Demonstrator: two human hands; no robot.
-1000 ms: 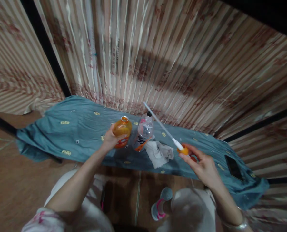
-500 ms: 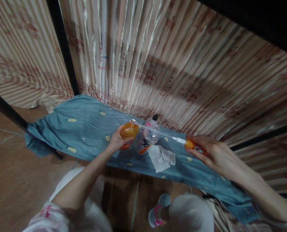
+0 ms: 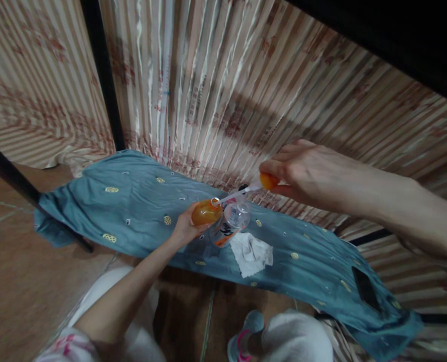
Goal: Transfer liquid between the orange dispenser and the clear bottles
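Note:
My left hand [image 3: 186, 227] is wrapped round an orange bottle [image 3: 205, 213], its open mouth tilted up and to the right. In my right hand [image 3: 297, 171] is an orange pump head [image 3: 268, 181] with a white collar and a long thin tube [image 3: 233, 195]. The tube's lower end is at the bottle's mouth; I cannot tell how far it reaches inside. Just right of the orange bottle, a clear plastic bottle [image 3: 236, 217] with an orange and black label stands on the cloth. Behind it shows a black cap [image 3: 242, 188]. A crumpled white cloth [image 3: 251, 255] lies beside the clear bottle.
A blue-green sheet with yellow prints [image 3: 140, 201] covers the narrow table. Towards its right end lies a dark phone [image 3: 365, 289]. A striped curtain [image 3: 208, 100] hangs behind, and black posts [image 3: 103, 75] frame the left side. My knees are below the front edge.
My right hand has moved up and left, bringing the pump head closer to the orange bottle, with the tube slanting more steeply. The phone at the right has come into view.

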